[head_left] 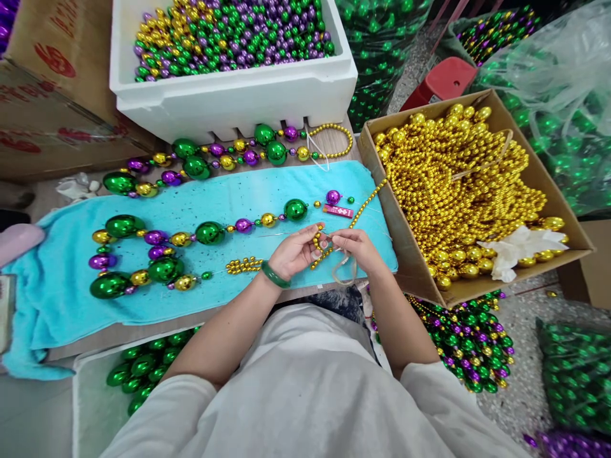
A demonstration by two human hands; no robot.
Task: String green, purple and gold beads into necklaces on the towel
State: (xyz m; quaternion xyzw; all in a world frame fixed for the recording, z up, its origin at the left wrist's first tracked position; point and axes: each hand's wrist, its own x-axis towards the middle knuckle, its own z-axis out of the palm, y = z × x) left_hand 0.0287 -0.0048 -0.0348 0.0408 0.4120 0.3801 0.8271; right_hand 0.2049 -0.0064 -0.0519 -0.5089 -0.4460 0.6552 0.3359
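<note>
Two hands meet over the towel (252, 187): the left (296, 249) pinches the gold strand (366, 207), likely to steady it, while the right's (356, 249) fingertips are closed together beside it, on what is too small to tell. From them the strand reaches the carton's (417, 280) rim, perhaps to keep it within easy draw. Beyond, big beads (210, 233) lie along the towel, whose nap probably stops rolling; farther, a looped chain (195, 167) lies just before the foam box (233, 102).

Turquoise towel (252, 191) on my wood-grain table (195, 323). On towel: bead strand (210, 233) left to centre, gold beads (243, 265) near, pink packet (338, 211) right. Looped strand (196, 167) far side.
</note>
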